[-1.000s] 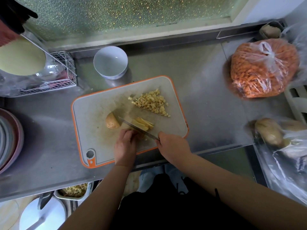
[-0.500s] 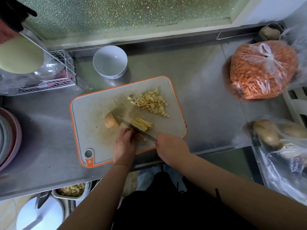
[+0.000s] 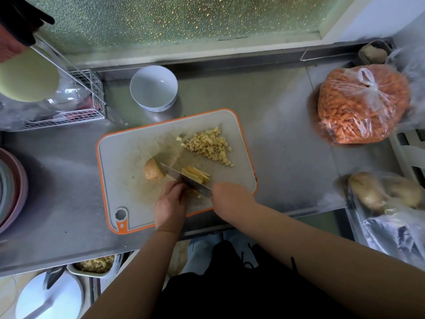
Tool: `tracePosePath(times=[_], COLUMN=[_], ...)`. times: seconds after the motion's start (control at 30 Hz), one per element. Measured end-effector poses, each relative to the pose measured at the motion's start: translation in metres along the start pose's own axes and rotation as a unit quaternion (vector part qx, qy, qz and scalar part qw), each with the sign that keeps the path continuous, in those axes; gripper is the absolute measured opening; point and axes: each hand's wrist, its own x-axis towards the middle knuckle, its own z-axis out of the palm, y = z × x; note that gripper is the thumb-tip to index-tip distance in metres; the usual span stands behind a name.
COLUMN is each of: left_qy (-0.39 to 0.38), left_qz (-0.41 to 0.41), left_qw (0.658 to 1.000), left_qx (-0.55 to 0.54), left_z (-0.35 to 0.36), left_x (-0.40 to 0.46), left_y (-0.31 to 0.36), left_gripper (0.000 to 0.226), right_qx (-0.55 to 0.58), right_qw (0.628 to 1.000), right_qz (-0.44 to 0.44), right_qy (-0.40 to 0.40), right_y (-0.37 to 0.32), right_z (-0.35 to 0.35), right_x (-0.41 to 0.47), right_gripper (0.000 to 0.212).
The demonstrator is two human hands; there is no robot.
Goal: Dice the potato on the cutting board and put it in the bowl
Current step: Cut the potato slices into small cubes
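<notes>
A grey cutting board (image 3: pixel 128 157) with an orange rim lies on the steel counter. On it sit a pile of diced potato (image 3: pixel 210 146), a few potato strips (image 3: pixel 197 174) and an uncut potato end (image 3: pixel 153 172). My right hand (image 3: pixel 230 200) grips the handle of a knife (image 3: pixel 181 177) whose blade lies across the strips. My left hand (image 3: pixel 171 203) rests with curled fingers on the near ends of the strips, right beside the blade. An empty white bowl (image 3: pixel 153 87) stands behind the board.
A tied bag of orange pieces (image 3: pixel 361 104) lies at the right, with bagged potatoes (image 3: pixel 372 192) nearer. A wire rack (image 3: pixel 87 100) and stacked plates (image 3: pixel 11 189) stand at the left. A tray of diced food (image 3: pixel 94 264) sits below the counter edge.
The knife and both hands have stayed at the potato strips, with only a slight shift of the blade. The diced pile and potato end are unmoved.
</notes>
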Motion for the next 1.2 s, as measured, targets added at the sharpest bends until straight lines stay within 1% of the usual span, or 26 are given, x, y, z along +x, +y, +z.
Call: tracePosePath(times=[0.1, 0.2, 0.3, 0.37, 0.43, 0.5, 0.57, 0.7, 0.93, 1.07, 1.2], left_qy=[0.005, 0.008, 0.008, 0.014, 0.014, 0.009, 0.001, -0.003, -0.004, -0.003, 0.003], left_qz=[-0.002, -0.001, -0.008, -0.018, -0.014, -0.006, -0.009, -0.005, -0.002, 0.006, -0.006], left_qw=[1.0, 1.0, 1.0, 1.0, 1.0, 1.0, 1.0, 0.999, 0.999, 0.999, 0.999], left_qx=[0.012, 0.009, -0.001, -0.011, -0.011, 0.0, 0.009, 0.036, 0.051, 0.05, 0.037], left_z=[0.0, -0.001, -0.001, -0.002, -0.003, -0.005, -0.006, -0.005, -0.002, -0.001, -0.001], left_x=[0.0, -0.002, -0.003, -0.004, -0.004, -0.005, -0.005, -0.006, -0.005, -0.003, -0.002], left_y=[0.001, 0.004, 0.006, 0.007, 0.008, 0.006, 0.004, 0.004, 0.005, 0.003, 0.003], left_gripper=[0.019, 0.023, 0.031, 0.028, 0.024, 0.02, 0.022, 0.025, 0.021, 0.02, 0.022], right_qx=[0.008, 0.043, 0.055, 0.081, 0.095, 0.101, 0.082, 0.065, 0.056, 0.035, 0.032], right_qw=[1.0, 0.999, 0.998, 0.997, 0.995, 0.995, 0.996, 0.996, 0.998, 0.999, 0.999], right_qz=[0.003, 0.013, 0.01, 0.003, -0.007, -0.006, -0.01, -0.023, -0.005, 0.003, -0.006], right_qy=[0.02, 0.028, 0.005, -0.015, -0.009, 0.019, 0.041, 0.055, 0.032, 0.007, -0.022], right_y=[0.002, 0.003, 0.01, 0.016, 0.018, 0.015, 0.011, 0.008, 0.003, -0.006, -0.011], right_z=[0.017, 0.03, 0.025, 0.017, 0.011, 0.01, 0.01, 0.008, 0.009, -0.001, -0.01], right_x=[0.001, 0.001, 0.003, 0.006, 0.005, -0.001, -0.009, -0.017, -0.017, -0.017, -0.012], right_gripper=[0.018, 0.025, 0.033, 0.036, 0.036, 0.034, 0.033, 0.029, 0.015, 0.02, 0.021])
